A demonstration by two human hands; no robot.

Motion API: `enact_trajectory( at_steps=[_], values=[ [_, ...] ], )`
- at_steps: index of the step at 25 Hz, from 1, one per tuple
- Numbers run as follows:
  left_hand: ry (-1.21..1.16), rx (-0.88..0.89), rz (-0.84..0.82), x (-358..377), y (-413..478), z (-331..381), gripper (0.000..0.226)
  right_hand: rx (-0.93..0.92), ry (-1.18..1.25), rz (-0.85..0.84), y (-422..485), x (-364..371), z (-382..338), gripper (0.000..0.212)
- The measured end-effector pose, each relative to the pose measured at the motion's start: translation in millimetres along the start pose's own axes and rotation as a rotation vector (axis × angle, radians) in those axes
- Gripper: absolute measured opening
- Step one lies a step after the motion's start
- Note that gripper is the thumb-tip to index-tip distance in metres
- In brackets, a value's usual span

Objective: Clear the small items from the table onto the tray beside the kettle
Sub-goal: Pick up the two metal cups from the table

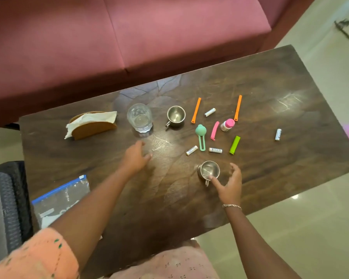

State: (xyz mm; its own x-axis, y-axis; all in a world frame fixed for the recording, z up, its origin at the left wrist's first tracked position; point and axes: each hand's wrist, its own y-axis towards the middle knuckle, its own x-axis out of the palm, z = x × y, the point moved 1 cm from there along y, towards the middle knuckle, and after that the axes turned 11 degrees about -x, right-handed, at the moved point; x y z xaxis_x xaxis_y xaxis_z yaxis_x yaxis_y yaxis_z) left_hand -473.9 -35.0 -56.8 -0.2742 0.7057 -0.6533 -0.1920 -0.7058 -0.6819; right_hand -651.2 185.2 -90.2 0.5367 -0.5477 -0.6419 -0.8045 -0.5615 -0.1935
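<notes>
Right hand [230, 185]: fingers spread and loosely curved, gripping nothing; one fingertip [212, 178] lies at the near rim of the near cup [209, 169], by its handle, while the others stand apart off its right side.
Near cup: upright, close to the table's [270, 87] near edge, about midway along it.
Left hand [136, 157]: relaxed and unclenched, holding nothing (a little blurred), over bare wood just nearer than the glass [139, 117].
Small items: batteries [215, 150], clips [235, 144] and a bottle [227, 124] scattered mid-table beyond the near cup; a lone battery [278, 134] toward the right edge.
Far edge: far cup [176, 114], napkin holder [93, 125].
Near-left corner: zip bag [60, 198].
</notes>
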Motion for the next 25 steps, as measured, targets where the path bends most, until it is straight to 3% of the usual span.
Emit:
enact_trajectory(
  at_steps=[4, 7, 11, 15, 20, 25],
  values=[
    [-0.376, -0.153, -0.210, 11, 37, 39, 0.049, 0.352, -0.012, -0.010, -24, 19, 19, 0.059],
    [-0.449, -0.190, -0.202, 20, 58, 63, 0.049, 0.582, 0.149, -0.052, -17, 40, 26, 0.020],
    [-0.455, -0.189, -0.189, 23, 82, 79, 0.043, 0.719, 0.475, -0.042, -5, 46, 23, 0.007],
    [-0.486, -0.256, -0.281, 29, 91, 91, 0.019, 0.737, 0.519, -0.104, -8, 47, 23, 0.017],
    [-0.645, -0.327, -0.222, 41, 100, 102, 0.036, 0.704, 0.623, -0.089, -1, 44, 25, 0.021],
    [-0.764, -0.352, -0.257, 44, 59, 84, 0.031, 0.645, 0.702, -0.051, 5, 41, -4, 0.027]
  ],
)
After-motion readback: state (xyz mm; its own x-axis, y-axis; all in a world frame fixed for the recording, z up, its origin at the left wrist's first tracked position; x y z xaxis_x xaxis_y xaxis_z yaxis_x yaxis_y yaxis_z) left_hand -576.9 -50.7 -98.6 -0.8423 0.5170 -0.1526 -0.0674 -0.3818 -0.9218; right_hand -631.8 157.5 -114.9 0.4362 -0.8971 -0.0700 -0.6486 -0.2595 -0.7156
